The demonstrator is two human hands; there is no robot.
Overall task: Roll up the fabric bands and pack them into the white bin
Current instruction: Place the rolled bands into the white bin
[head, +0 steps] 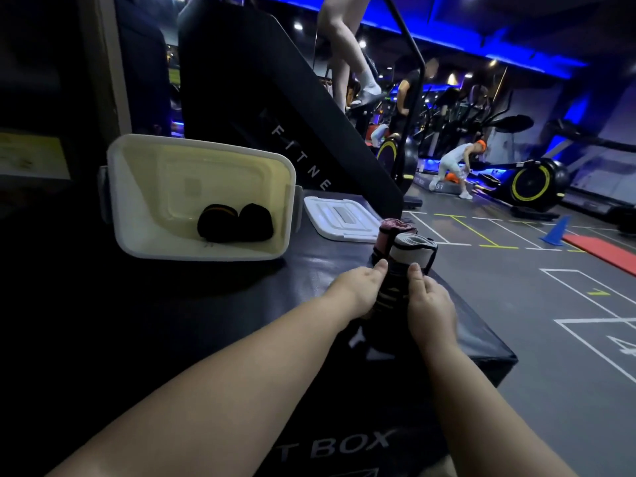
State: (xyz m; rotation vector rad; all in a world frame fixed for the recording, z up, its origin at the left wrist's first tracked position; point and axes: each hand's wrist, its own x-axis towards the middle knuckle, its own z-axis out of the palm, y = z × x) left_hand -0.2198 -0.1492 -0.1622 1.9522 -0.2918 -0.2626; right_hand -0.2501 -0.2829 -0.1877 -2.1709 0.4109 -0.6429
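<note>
Two hands on one band right now: your left hand (358,292) and right hand (430,304) pinch the dark band (395,287) from either side, thumbs up on top and fingers curled under it. It's blackish fabric with a few thin pinkish stripes running across it, bunched up between your hands, and it sits on the black padded box (241,304) near its right edge. I honestly can't tell how far rolled it is, too dark there.

Just beyond your thumbs are two more. A white-grey band (413,251) with a dark edge is touching the one you're holding, and a pink band (389,232) stands right behind that.

Off to the left on the same box, the white bin (115,201) is tipped with its opening toward you. Inside, two black rolls lie side by side against the lower wall: one with an orange-ish stripe (216,222), one plain (256,223). The bin's white lid (340,218) lies flat just right of it.

Further out on the gym floor there's a blue cone (555,230) and a red mat (605,253).
</note>
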